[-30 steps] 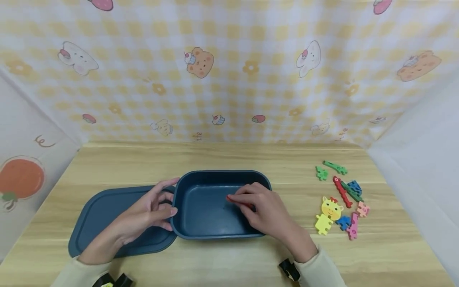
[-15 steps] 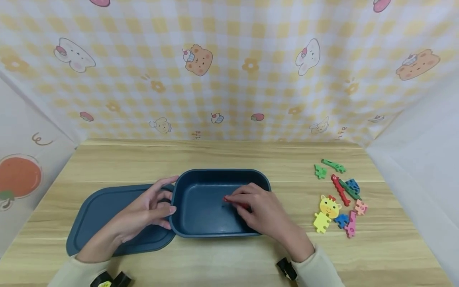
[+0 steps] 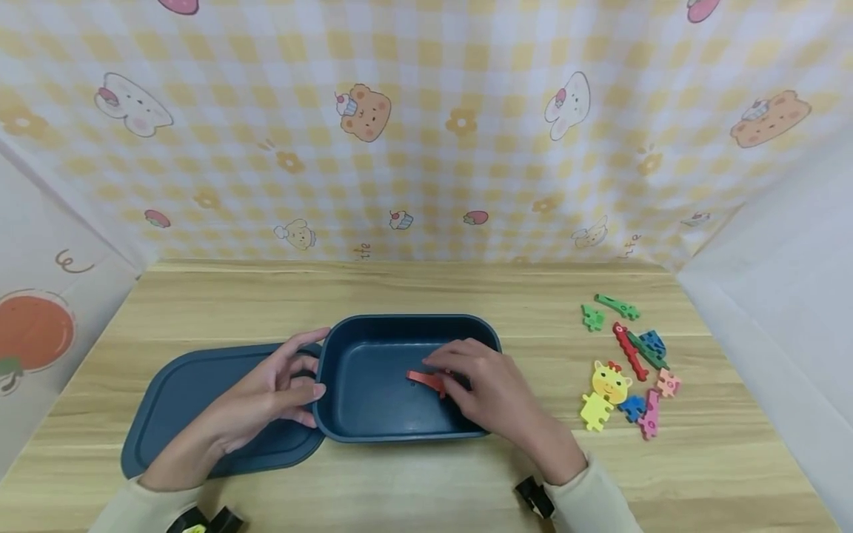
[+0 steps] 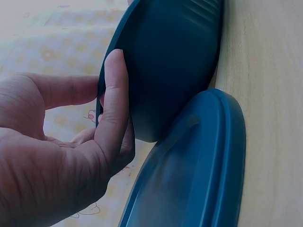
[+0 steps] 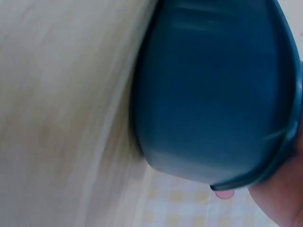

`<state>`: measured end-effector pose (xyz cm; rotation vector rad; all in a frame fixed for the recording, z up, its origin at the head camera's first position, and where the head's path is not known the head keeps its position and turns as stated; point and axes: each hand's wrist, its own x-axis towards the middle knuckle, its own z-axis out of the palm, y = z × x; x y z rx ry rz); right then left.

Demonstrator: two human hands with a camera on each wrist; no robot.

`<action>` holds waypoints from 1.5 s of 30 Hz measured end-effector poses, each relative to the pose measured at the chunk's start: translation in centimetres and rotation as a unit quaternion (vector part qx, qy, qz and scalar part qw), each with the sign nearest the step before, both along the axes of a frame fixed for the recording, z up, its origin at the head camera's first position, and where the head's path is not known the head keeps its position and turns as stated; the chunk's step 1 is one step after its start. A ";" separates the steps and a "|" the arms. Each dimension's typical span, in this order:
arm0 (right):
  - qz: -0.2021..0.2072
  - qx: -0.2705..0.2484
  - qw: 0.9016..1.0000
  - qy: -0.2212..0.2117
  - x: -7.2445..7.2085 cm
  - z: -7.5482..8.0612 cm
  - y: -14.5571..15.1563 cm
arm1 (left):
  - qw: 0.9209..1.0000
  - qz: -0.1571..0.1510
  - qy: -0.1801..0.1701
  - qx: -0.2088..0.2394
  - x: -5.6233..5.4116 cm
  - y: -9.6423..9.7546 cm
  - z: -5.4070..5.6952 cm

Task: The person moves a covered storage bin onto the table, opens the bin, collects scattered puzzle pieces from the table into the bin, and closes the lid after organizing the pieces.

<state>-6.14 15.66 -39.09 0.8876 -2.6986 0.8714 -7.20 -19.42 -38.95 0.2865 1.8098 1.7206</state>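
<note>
A dark blue rectangular box [image 3: 380,414] stands on the table. My left hand [image 3: 276,400] grips its left rim, the thumb on one side of the wall and a finger on the other, as the left wrist view shows. A red, long puzzle piece [image 3: 421,379] shows inside the box, at the fingertips of my right hand [image 3: 486,381]. The right hand's fingers stand parted over the piece, with the thumb overlapping its right end. In the right wrist view the box wall [image 5: 213,94] hides most of this hand.
A matching blue lid [image 3: 193,400] lies under the left forearm, partly beneath the left hand. To the right lie several loose puzzle pieces: a yellow giraffe head [image 3: 609,383], a red strip [image 3: 629,349], green [image 3: 618,306], blue [image 3: 631,408] and pink ones [image 3: 649,414]. A patterned cloth [image 3: 426,148] hangs behind.
The red piece was pinched in the right fingertips; now it has turned and dropped lower, with the fingers spread apart above it. The left hand keeps its hold on the box.
</note>
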 end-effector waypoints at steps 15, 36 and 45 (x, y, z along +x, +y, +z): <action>-0.137 -0.007 0.989 0.047 0.9 1.2 3.8 | 1.000 -0.007 -0.002 0.013 -0.2 -0.1 -0.2; -0.288 0.083 0.953 0.041 6.7 -0.7 10.5 | 0.999 -0.021 -0.001 0.025 -0.3 0.5 -0.4; -0.361 0.127 0.921 -0.069 7.9 -1.4 12.5 | 1.000 -0.015 0.000 0.022 0.1 -0.1 -0.2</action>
